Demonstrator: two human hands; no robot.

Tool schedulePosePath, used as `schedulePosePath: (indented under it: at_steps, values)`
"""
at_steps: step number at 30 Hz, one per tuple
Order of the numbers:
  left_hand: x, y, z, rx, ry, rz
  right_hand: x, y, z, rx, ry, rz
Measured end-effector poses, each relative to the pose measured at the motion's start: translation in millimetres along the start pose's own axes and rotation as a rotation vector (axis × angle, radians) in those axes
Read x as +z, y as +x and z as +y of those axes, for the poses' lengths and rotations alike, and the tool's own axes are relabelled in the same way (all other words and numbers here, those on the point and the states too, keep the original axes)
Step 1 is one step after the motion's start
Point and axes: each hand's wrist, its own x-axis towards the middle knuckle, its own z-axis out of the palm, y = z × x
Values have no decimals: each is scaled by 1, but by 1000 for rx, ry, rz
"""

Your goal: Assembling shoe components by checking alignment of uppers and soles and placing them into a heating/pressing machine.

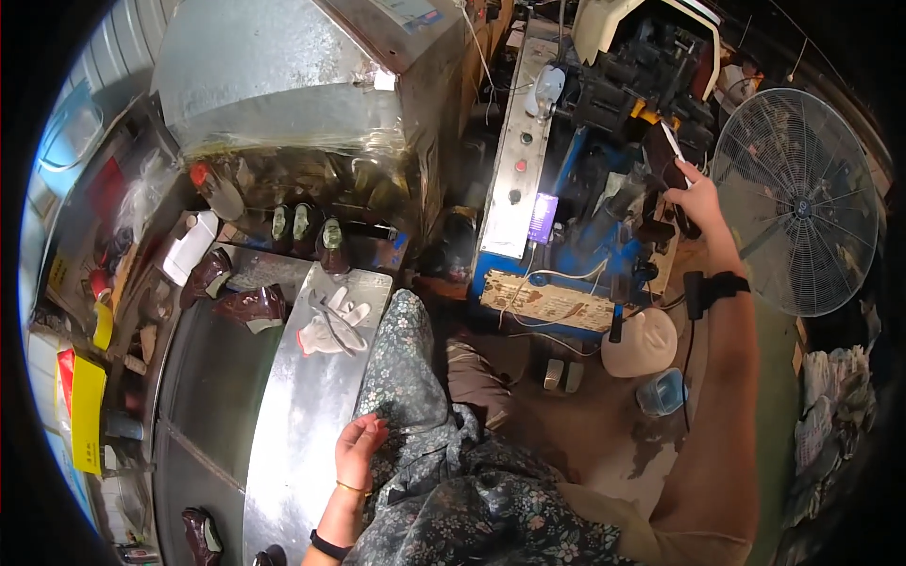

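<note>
The right hand (696, 200) is stretched out to the far right, with its fingers closed around the near part of a dark brown shoe piece (663, 158) that has a pale edge. The piece is held up at the right side of the black and blue machine (613, 203), close by the working head; whether it touches the head cannot be told. The left hand (359, 448) is over the near end of the steel desk (293, 462), beside the flowered apron (406, 358); its fingers are loosely bent, no thing shows in them, and whether their tips meet the thumb is unclear. White gloves (330, 325) lie on the far end of the desk, and beyond them one brown shoe (332, 247) stands upright, while another (253, 305) lies to the left, past the desk's edge. The step in hand looks like presenting the piece to the machine, or drawing it off; one picture cannot settle which. Either way, the next move calls for a firm grip, a steady angle, and fingertips kept clear of the working head.
</note>
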Motion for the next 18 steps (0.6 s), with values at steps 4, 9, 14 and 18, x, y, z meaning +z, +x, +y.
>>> schedulePosePath:
  at_steps: [4, 9, 14, 18]
  values:
    - [3, 1, 1, 29, 26, -23, -2, 4, -16, -58, -185, -193]
    - [11, -6, -4, 60, 41, -62, 43, -53, -44, -33, -460, 71]
    - [21, -16, -3, 84, 73, -60, 47, -53, -25, 29, -352, 71]
    - [19, -10, 5, 95, 71, -123, 48, -52, -36, -64, -280, 122]
